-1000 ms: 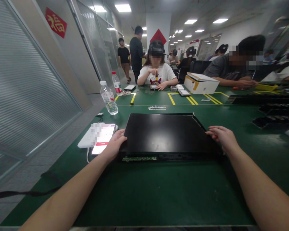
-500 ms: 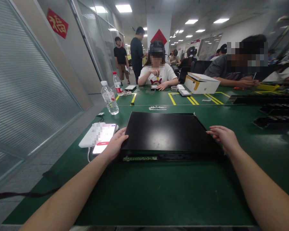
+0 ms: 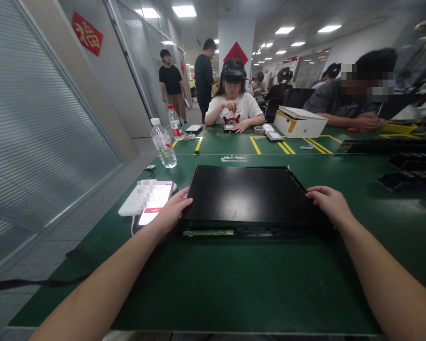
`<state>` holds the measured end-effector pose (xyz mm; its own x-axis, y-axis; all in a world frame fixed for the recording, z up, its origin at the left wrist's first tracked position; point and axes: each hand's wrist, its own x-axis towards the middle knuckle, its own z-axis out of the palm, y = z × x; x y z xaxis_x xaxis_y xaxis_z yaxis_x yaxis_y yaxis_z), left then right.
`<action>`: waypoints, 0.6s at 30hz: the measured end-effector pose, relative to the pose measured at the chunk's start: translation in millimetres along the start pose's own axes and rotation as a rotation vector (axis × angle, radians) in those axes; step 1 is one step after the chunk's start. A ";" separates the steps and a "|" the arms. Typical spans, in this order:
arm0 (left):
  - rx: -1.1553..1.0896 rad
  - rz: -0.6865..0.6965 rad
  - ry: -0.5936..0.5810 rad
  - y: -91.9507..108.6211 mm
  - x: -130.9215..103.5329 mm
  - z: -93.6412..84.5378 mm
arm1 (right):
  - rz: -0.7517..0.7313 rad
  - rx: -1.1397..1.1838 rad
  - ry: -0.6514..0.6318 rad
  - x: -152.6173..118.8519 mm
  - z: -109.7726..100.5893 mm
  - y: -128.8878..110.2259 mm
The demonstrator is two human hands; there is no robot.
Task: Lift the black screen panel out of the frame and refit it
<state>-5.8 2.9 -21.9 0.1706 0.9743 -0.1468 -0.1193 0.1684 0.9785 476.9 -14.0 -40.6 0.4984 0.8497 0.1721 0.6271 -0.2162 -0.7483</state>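
A flat black panel [image 3: 241, 196] with a glossy patch of reflected light lies over the green table in front of me. Along its near edge shows a dark strip with a green circuit board [image 3: 208, 233]. My left hand [image 3: 173, 208] grips the panel's left edge, thumb on top and fingers partly hidden below. At the right side, my right hand [image 3: 328, 201] pinches the panel's edge between thumb and fingers; a thin dark rim runs along that side.
Left of the panel lie a lit phone [image 3: 156, 203] and a white device [image 3: 129, 201] with a cable. Beyond stand two bottles [image 3: 164, 144], and a white box [image 3: 300, 123]. A person [image 3: 234, 106] works opposite. Dark strips [image 3: 412, 180] lie at the right.
My right hand's fingers have closed in on the panel's right edge. The standing person at the far left has shifted left. The whole view has moved slightly.
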 end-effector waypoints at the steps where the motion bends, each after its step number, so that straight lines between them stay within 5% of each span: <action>1: -0.004 -0.003 -0.002 0.4 -0.1 0.3 | 0.027 -0.007 -0.004 -0.3 -0.2 -1.7; 18: -0.011 0.006 0.025 -2.6 1.2 -1.1 | 0.035 -0.101 -0.043 3.6 -2.8 3.0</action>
<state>-6.4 3.7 -24.8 0.1458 0.9787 -0.1444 -0.1310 0.1637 0.9778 482.2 -12.8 -40.4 0.4958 0.8604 0.1176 0.6684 -0.2916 -0.6842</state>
